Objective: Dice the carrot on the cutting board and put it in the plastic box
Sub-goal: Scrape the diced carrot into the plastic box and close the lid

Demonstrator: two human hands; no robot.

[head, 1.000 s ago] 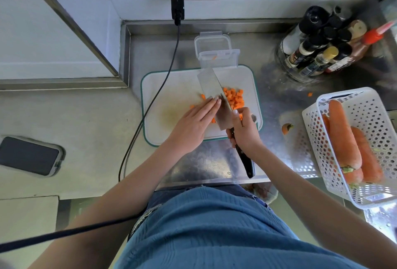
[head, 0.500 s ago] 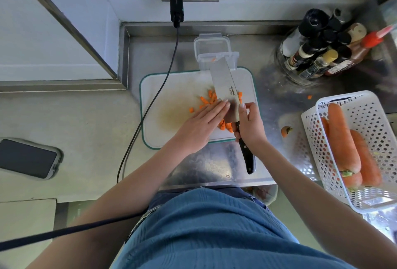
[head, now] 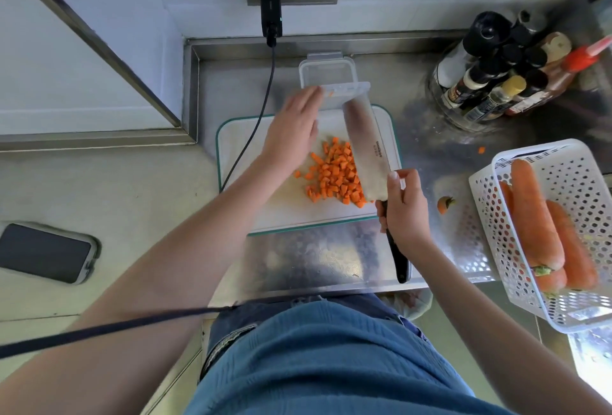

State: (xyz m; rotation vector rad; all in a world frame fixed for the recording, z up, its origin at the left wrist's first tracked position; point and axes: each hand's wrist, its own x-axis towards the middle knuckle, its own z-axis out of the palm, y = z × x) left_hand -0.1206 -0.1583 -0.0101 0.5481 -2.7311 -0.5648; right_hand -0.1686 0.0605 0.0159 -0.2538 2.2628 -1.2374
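- Gripping the black handle of the broad steel cleaver (head: 366, 146), the right hand (head: 405, 212) now tilts the blade toward 12 o'clock, its tip touching the clear plastic box (head: 328, 75).
- Half a second ago the left hand (head: 293, 128) lay beside the blade; now it has lifted, fingers straight, holding nothing.
- Orange diced carrot (head: 336, 176) now lies uncovered in a heap on the white green-edged cutting board (head: 245, 149), at 6 o'clock from the box.

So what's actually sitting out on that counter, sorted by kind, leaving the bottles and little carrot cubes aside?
Whole orange carrots in the white perforated basket: 3
Clear plastic box: 1
White cutting board with green rim: 1
Steel cleaver: 1
Dark phone: 1
Baskets: 1
Total: 8
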